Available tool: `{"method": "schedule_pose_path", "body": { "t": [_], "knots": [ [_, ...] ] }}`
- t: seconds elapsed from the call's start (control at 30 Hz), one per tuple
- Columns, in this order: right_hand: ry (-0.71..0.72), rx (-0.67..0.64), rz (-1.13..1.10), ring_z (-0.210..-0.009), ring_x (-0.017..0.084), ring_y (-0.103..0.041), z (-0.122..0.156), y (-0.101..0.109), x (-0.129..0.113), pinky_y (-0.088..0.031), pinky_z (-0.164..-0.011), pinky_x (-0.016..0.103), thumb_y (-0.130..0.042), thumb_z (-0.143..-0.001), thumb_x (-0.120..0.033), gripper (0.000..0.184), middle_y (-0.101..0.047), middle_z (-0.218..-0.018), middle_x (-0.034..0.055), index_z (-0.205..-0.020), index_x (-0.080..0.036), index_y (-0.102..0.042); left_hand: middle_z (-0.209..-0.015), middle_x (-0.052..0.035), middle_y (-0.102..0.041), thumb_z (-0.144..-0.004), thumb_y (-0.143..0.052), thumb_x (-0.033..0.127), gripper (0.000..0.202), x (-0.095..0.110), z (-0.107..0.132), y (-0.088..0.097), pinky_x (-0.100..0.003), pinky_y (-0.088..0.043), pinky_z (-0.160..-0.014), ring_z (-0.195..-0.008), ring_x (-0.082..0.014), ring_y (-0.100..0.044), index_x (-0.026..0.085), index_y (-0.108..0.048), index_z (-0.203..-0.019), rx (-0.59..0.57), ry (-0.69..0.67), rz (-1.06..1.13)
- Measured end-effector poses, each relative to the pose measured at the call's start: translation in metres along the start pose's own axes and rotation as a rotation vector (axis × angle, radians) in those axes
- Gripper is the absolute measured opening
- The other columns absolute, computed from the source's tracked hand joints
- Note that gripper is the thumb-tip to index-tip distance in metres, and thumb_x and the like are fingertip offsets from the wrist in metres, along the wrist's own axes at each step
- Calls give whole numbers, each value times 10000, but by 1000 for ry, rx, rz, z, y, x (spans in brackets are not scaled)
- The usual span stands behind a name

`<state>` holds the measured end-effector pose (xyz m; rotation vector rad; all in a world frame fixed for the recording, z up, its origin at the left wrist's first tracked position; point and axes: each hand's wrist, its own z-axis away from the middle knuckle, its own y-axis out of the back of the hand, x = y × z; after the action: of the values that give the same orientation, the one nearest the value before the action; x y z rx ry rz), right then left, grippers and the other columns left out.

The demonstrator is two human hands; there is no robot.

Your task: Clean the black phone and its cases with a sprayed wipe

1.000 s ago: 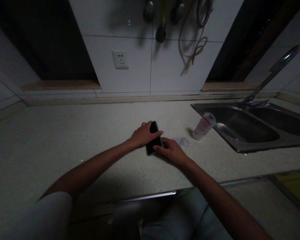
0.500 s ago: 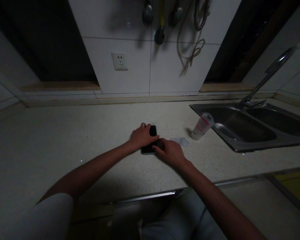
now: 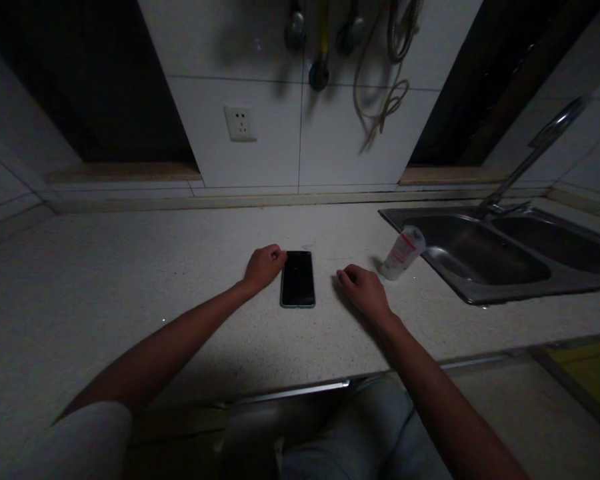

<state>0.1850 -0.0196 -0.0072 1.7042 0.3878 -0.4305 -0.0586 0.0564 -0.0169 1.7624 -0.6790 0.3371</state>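
Grip: none, both hands empty. Left hand [image 3: 264,268], loosely curled, rests on the counter just beside the phone; right hand [image 3: 363,291], relaxed, lies somewhat farther off. Item: black smartphone [image 3: 297,279], flat, screen up, on a speckled stone countertop [image 3: 130,260], between the hands. Nearby: white squeeze tube [image 3: 403,253], standing at the rim of a stainless double sink [image 3: 505,297] with chrome faucet [image 3: 533,157]. Behind: white wall socket [image 3: 241,123] on tile; hanging utensils [image 3: 295,30] and coiled cord [image 3: 383,90].

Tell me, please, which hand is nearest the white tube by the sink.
The right hand is nearest the tube; the left hand lies past the smartphone.
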Motion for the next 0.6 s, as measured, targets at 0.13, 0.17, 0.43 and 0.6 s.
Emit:
{"method": "schedule_pose_path", "body": {
  "t": [0.13, 0.17, 0.43, 0.6],
  "knots": [
    [4, -49, 45, -783, 243, -665, 1, 1, 0, -328, -605, 306, -483, -971, -403, 330, -764, -887, 109, -945, -199, -740, -645, -19, -604, -897, -485, 354, 310, 1, 5, 4, -291, -289, -599, -619, -161, -515, 202, -588, -647, -41, 11, -112],
    [5, -51, 60, -784, 243, -665, 1, 0, -1, -321, -600, 304, -486, -968, -400, 326, -765, -890, 108, -950, -201, -743, -654, -25, -616, -897, -487, 359, 307, 2, 7, 5, -294, -282, -601, -625, -168, -525, 204, -601, -658, -59, -4, -150],
    [76, -54, 60, -752, 234, -646, 2, -4, 0, -337, -612, 312, -478, -969, -400, 333, -755, -846, 96, -924, -203, -743, -823, -100, -711, -983, -411, 438, 379, 7, 13, 3, -333, -399, -713, -795, -253, -658, 211, -691, -864, -104, -25, -344],
    [242, -17, -29, -923, 255, -628, 0, -13, 1, -429, -811, 361, -468, -988, -354, 336, -728, -955, 121, -980, -187, -760, -1052, -156, -703, -1011, -374, 452, 399, 17, 26, 5, -378, -460, -817, -953, -291, -673, 186, -662, -1086, -93, -28, -352]
  ]
}}
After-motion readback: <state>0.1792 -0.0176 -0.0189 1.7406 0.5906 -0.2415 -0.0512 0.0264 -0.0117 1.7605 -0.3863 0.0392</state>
